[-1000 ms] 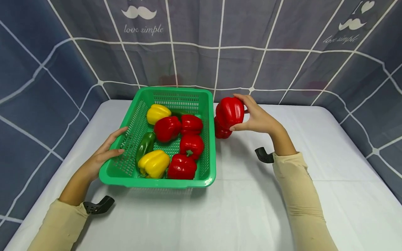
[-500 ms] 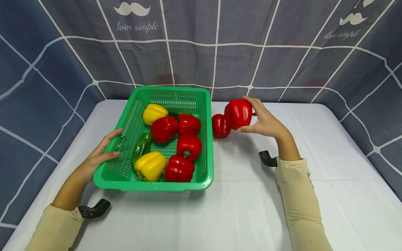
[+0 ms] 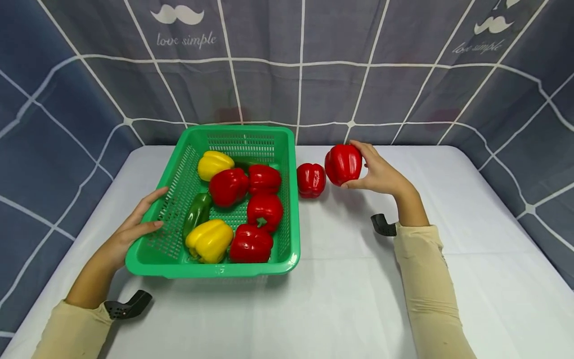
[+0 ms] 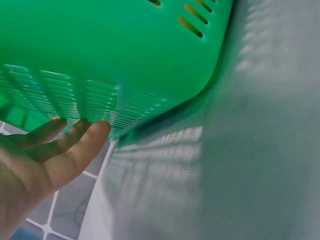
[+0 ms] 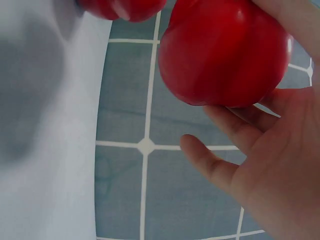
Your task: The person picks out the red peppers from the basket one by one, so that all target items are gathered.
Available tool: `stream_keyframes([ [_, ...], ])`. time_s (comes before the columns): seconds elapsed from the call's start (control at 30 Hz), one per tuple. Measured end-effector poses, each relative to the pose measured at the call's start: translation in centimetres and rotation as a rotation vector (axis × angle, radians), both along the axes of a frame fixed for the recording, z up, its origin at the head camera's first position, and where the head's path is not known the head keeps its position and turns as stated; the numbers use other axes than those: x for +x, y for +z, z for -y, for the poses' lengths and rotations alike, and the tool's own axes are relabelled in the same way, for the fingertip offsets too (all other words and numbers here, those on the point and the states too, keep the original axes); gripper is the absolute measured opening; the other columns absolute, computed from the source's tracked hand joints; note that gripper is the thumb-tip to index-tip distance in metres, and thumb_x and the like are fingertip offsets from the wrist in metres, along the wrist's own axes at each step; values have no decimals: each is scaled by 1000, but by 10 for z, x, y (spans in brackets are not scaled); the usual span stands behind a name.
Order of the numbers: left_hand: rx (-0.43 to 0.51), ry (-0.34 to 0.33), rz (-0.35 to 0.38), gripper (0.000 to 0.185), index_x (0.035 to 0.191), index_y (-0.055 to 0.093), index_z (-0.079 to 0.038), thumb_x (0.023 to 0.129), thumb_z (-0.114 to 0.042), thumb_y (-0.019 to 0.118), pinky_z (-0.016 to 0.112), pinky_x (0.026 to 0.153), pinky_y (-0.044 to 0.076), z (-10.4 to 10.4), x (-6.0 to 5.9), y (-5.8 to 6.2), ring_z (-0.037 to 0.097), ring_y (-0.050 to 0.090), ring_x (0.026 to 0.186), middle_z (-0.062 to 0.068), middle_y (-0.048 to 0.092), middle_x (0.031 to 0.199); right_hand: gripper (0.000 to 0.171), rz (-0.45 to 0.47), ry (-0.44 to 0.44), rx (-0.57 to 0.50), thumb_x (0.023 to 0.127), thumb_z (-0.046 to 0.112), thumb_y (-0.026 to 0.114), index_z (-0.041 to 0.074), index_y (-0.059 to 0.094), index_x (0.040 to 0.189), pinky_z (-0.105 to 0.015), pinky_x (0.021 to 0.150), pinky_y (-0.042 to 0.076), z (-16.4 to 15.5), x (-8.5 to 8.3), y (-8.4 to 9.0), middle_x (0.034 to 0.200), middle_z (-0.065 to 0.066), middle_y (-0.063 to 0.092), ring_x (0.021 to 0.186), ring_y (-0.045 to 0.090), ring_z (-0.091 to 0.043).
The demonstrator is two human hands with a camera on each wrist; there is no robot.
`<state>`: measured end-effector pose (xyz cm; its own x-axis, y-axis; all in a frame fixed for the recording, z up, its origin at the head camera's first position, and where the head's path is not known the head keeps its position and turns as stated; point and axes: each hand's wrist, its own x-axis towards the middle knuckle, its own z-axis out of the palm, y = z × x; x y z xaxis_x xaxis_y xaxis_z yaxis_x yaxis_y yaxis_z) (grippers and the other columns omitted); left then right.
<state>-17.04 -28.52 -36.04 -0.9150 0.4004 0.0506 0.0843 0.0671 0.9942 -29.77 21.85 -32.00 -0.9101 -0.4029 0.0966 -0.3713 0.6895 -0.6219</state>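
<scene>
My right hand [image 3: 375,172] grips a red bell pepper [image 3: 343,164] just above the white table, right of a second red pepper [image 3: 311,180] that stands on the cloth. In the right wrist view the held pepper [image 5: 222,52] fills the top, with my fingers [image 5: 212,165] curled under it. My left hand [image 3: 134,227] rests with straight fingers against the left wall of a green plastic basket [image 3: 215,267]. Its fingertips [image 4: 75,135] touch the slotted basket side [image 4: 125,55]. The basket holds several red peppers, two yellow ones [image 3: 208,241] and a green one [image 3: 195,213].
A white cloth [image 3: 350,289] covers the table. Blue-grey checked fabric [image 3: 269,75] walls it in at the back and on both sides. Black wrist-camera mounts [image 3: 127,305] show near each sleeve.
My right hand has carried the red pepper to the right and lower, away from the basket, uncovering the second red pepper on the cloth. The left hand stays on the basket.
</scene>
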Motion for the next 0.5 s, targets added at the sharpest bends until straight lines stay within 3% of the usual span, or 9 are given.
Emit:
stream_keyframes([
  [0.3, 41, -10, 21, 63, 146, 14, -29, 93, 1, 31, 23, 72, 52, 3, -1, -1, 6, 56, 97, 4, 1, 144, 100, 53, -28, 58, 67, 26, 79, 7, 19, 144, -56, 99, 34, -4, -8, -9, 143, -13, 26, 131, 26, -30],
  [0.5, 73, -30, 27, 63, 146, 14, -29, 93, 2, 30, 24, 72, 52, 1, -1, -3, 8, 57, 97, -3, 13, 140, 100, 114, -35, 82, 68, 25, 78, 6, 17, 144, -54, 101, 32, -5, -14, -19, 143, -14, 25, 131, 25, -30],
])
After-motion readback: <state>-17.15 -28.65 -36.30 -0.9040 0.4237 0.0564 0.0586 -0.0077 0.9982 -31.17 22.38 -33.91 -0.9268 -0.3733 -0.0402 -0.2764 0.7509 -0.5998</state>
